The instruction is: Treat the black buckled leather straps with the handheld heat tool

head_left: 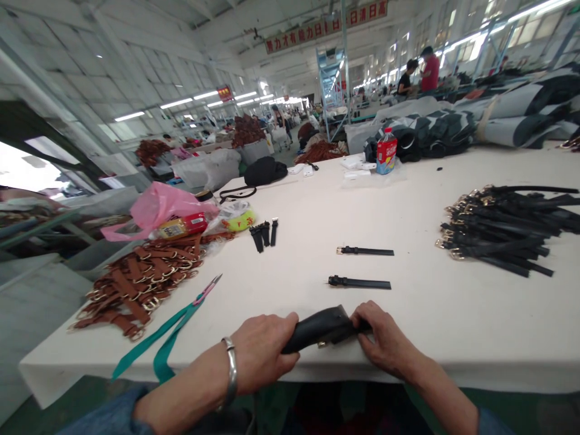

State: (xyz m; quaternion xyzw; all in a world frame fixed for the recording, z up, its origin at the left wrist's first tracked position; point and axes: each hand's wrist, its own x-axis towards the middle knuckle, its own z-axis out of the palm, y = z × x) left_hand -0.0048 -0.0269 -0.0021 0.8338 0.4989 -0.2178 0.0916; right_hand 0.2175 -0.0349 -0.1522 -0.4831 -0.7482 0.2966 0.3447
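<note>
A thick, glossy black leather strap (319, 328) is held near the table's front edge, with a bit of gold metal showing under it. My left hand (265, 350), with a silver bangle at the wrist, is wrapped around its left end. The fingers of my right hand (383, 338) pinch the other end, and what lies beneath them is partly hidden. Just beyond my hands lie two short black buckle straps, a nearer one (362, 283) and a farther one (369, 251), buckles to the left.
Brown buckle straps (131, 278) are heaped at left, beside scissors (208, 290) with teal ribbon and a pink bag (163, 205). Several small black straps (263, 234) lie behind. At right is a pile of black straps (512, 226); a red-labelled bottle (386, 151) stands at the back.
</note>
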